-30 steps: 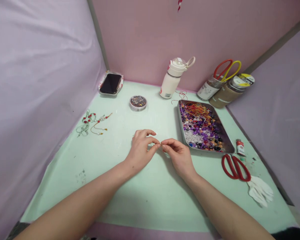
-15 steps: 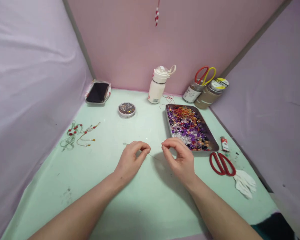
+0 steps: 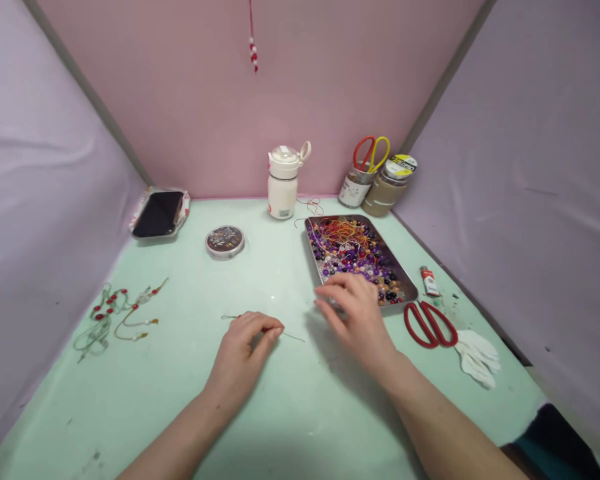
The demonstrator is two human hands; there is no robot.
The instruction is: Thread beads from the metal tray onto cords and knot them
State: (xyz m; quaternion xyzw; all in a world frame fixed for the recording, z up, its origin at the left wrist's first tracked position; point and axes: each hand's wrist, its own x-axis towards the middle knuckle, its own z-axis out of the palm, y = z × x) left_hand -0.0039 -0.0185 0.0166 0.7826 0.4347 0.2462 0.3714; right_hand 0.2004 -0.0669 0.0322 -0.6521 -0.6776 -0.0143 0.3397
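Observation:
Thumb and forefinger of my left hand (image 3: 243, 353) are closed on a thin green cord (image 3: 294, 338). One end sticks out to the right of the fingertips, and a small loop shows behind the knuckles with a red bead next to it. My right hand (image 3: 360, 327) is held above the table at the near side of the metal tray (image 3: 399, 272), thumb and fingers apart, with nothing visible between them. Loose beads (image 3: 375, 270) in purple, black, orange and clear fill the tray, with tangled orange and red thread (image 3: 347, 233) on top.
Left lies a beaded green cord piece (image 3: 111, 303). Behind are a phone (image 3: 157, 215), a round case (image 3: 225, 241), a white bottle (image 3: 283, 193) and two jars, one (image 3: 356, 190) holding scissors. At right are a lighter (image 3: 429, 281), red-handled scissors (image 3: 431, 325) and a white glove (image 3: 477, 357).
My hands were together at the fingertips and have moved apart. The right hand has opened its fingers by the tray, while the left keeps the cord. The whole view has shifted.

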